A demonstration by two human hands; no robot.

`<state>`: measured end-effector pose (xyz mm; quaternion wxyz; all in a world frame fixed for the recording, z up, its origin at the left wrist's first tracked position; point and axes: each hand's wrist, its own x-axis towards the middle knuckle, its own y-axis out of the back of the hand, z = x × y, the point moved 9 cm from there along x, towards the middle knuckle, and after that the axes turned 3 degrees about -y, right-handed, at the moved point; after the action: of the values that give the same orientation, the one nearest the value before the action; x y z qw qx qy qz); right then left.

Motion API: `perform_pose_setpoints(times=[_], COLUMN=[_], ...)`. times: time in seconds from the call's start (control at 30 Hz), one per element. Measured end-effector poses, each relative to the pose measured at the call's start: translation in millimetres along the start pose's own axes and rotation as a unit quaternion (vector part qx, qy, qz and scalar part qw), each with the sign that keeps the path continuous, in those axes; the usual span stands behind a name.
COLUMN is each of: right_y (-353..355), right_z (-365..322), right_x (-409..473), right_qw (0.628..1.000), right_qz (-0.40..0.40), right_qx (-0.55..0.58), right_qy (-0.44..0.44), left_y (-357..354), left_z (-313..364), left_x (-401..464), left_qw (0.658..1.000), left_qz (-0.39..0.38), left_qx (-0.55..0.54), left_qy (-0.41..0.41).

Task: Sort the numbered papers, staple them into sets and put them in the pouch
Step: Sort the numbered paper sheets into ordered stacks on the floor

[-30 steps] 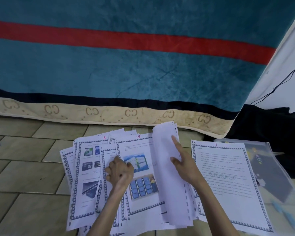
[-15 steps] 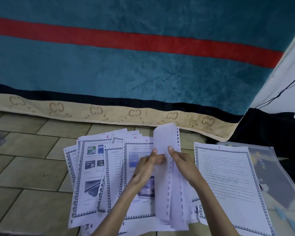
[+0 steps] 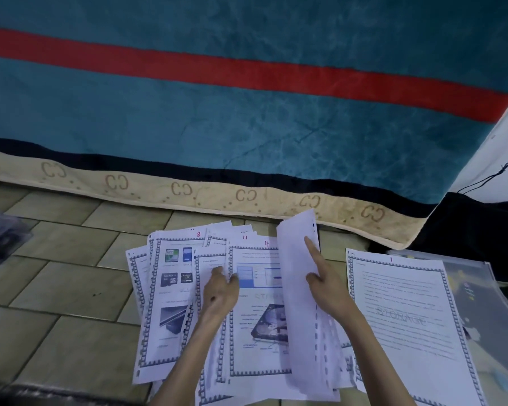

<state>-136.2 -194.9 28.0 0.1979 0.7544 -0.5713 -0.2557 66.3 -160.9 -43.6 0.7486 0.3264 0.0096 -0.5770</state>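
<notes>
On the tiled floor in front of me lay a fanned pile of papers, bordered sheets with red numbers at their tops; I could read 8, 11 and 4. My left hand rested on the middle of the pile, its fingers curled and pinching the edge of one sheet. My right hand held a turned-up bundle of sheets upright, index finger straight against its blank back and the other fingers curled around its edge. To the right, apart from the pile, lay the page numbered 1, partly over a clear pouch on the floor. Beyond the papers a teal blanket with a red stripe, a dark band and a beige hem marked with letters hung down to the tiles. A white wall with a thin black cable stood at the far right, dark cloth beneath it. A blurred clear container sat at the left edge.
</notes>
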Motion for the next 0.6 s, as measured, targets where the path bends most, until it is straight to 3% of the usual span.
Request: perform_pose_setpoints(times=[0.17, 0.27, 0.33, 0.43, 0.6], right_y=[-43, -68, -71, -72, -77], right_z=[-6, 5, 12, 11, 1], right_x=[-7, -10, -8, -4, -3], right_qw=[0.992, 0.987, 0.987, 0.987, 0.988], right_qz=[-0.087, -0.147, -0.136, -0.129, -0.101], right_qx=[0.081, -0.009, -0.034, -0.05, -0.092], right_qy=[-0.038, -0.062, -0.074, -0.085, -0.076], left_y=[-15, 18, 35, 43, 69], left_z=[-3, -11, -19, -27, -10], left_x=[-4, 1, 2, 3, -1], left_qw=[0.985, 0.998, 0.996, 0.995, 0.985], left_qz=[-0.075, 0.037, 0.075, 0.07, 0.168], left_qx=[-0.149, -0.036, 0.001, -0.001, -0.035], left_qy=[0.051, 0.028, 0.045, 0.069, -0.034])
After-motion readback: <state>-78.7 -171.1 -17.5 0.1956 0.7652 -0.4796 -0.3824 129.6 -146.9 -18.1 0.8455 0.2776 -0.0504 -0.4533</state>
